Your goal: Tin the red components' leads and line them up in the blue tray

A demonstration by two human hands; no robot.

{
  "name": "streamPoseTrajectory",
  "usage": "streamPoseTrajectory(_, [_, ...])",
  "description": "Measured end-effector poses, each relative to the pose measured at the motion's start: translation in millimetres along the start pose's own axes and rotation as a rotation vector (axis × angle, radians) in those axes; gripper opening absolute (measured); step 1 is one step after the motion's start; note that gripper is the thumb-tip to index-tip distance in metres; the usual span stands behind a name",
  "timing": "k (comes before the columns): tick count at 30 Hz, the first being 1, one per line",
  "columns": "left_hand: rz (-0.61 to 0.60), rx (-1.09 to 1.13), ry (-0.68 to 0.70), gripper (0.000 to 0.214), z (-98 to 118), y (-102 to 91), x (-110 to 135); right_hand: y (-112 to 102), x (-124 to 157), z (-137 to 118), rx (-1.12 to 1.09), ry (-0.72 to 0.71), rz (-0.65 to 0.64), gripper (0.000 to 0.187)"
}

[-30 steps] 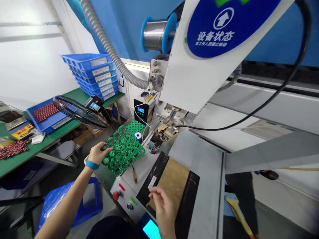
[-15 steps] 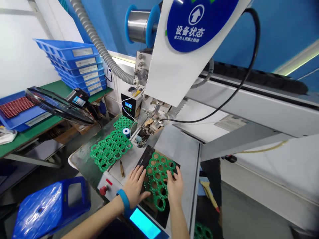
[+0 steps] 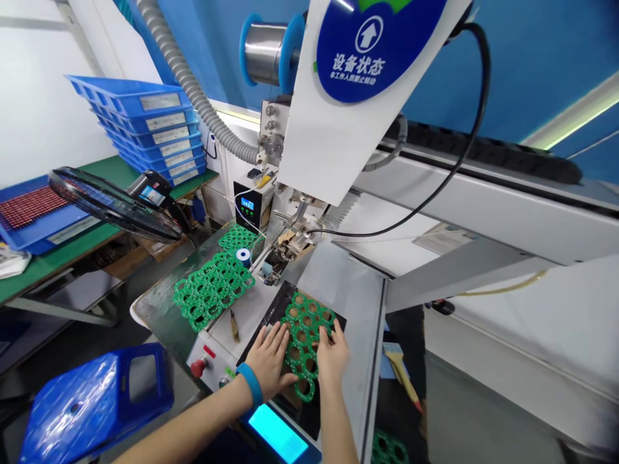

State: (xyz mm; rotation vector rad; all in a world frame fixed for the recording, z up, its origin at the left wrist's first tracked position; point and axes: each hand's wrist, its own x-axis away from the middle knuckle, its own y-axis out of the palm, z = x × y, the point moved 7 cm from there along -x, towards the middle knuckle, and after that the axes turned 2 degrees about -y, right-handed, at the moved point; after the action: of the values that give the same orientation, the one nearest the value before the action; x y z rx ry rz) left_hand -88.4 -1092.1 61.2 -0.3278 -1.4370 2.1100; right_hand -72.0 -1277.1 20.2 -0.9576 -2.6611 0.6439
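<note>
A green circuit board panel [image 3: 308, 322] with rows of round rings lies on a dark fixture plate [image 3: 256, 335] on the machine's bed. My left hand [image 3: 269, 361] rests flat along the panel's left side, fingers stretched and thumb over its lower part; it wears a blue wristband [image 3: 250, 383]. At the panel's right edge is my right hand [image 3: 333, 357], with its fingers bent and its thumb and fingertips on the board's edge. The undersides of the right fingers are hidden. Just beyond the panel stands the soldering head [image 3: 290, 243] of the machine.
More green panels [image 3: 213, 290] lie on the left, near a small solder spool [image 3: 243, 256] and a pointed tool [image 3: 235, 327]. A red button [image 3: 198, 368] and a lit screen [image 3: 278, 433] are at the front. A brush [image 3: 403, 374] lies right; a fan [image 3: 113, 203] stands left.
My left hand has slid a little to the right, further over the panel's left side. My right hand has moved slightly left, still at the right edge. The view has shifted a little.
</note>
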Motion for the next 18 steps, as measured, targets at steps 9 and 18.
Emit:
streamPoseTrajectory(9, [0.016, -0.067, -0.005, 0.094, 4, 9.8, -5, -7, 4, -41, 0.336, -0.467, 0.122, 0.039])
streamPoseTrajectory(18, [-0.006, -0.049, 0.01, 0.09, 1, 11.2, -3, 53, 19, -71, 0.667, -0.704, -0.232, 0.082])
